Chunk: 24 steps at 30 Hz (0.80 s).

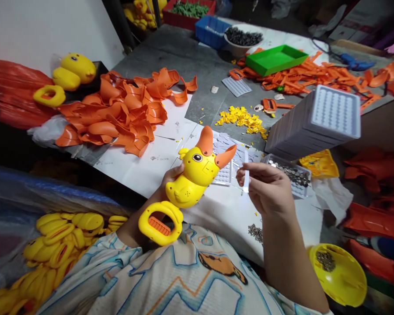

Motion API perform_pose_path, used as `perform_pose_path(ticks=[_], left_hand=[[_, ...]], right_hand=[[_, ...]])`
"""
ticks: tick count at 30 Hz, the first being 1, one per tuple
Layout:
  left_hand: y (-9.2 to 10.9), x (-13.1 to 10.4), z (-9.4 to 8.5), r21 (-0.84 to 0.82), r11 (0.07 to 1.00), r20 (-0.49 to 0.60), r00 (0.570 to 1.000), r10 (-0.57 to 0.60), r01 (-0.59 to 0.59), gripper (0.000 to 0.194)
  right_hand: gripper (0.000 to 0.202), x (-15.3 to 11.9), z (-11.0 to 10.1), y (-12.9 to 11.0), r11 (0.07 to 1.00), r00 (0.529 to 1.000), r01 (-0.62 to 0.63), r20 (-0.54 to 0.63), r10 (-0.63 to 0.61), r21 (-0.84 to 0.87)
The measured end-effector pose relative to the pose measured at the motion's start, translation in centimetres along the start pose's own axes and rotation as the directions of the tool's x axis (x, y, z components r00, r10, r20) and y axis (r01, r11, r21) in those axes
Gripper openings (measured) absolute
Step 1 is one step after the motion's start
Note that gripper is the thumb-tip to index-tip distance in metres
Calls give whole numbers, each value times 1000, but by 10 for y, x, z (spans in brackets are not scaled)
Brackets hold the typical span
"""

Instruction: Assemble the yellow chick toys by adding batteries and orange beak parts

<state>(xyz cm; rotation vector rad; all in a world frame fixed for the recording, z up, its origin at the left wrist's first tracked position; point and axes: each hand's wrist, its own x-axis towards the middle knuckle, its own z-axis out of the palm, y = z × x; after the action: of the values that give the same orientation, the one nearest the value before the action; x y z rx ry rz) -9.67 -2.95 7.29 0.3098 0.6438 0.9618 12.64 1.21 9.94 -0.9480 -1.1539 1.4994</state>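
Note:
My left hand [172, 176] is closed around the far side of a yellow toy duck [186, 190], and most of its fingers are hidden behind the toy. The duck has an open orange beak [205, 141], a round eye, and a yellow ring handle [143, 221] with an orange grip. Just right of the beak, my right hand [270, 183] pinches a narrow white strip [246, 177] upright between thumb and fingers. The strip and the duck are apart. Partly behind the beak, a white tray [227, 175] with round cells lies on the table.
Orange curved shells [127, 105] are heaped at the left. Small yellow pieces [241, 118] lie beyond the duck. A tall stack of white trays [310, 118] and a box of shiny round pieces [298, 175] stand right. Screws [256, 232] lie near my right forearm; a yellow bowl [347, 280] holds more.

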Motion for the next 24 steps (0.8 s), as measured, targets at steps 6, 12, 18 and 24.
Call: perform_pose_path(ticks=[6,12,18,24], left_hand=[[-9,20,8,48,999,7,1000,21,-22,72],[-18,25,32,20,986,-75,983,169,-168,88],[-18,23,36,-22,978,-32,978,207,-208,87],[-18,22,36,-54,978,-35,979,198,-200,81]], right_hand=[[37,-8,14,-1,959,940,283,-193,-281,-16],[36,1,13,2,949,946,306,-132,-295,70],[39,1,12,5,944,933,328,-171,-316,45],[26,0,13,3,900,898,428,-149,-413,82]])
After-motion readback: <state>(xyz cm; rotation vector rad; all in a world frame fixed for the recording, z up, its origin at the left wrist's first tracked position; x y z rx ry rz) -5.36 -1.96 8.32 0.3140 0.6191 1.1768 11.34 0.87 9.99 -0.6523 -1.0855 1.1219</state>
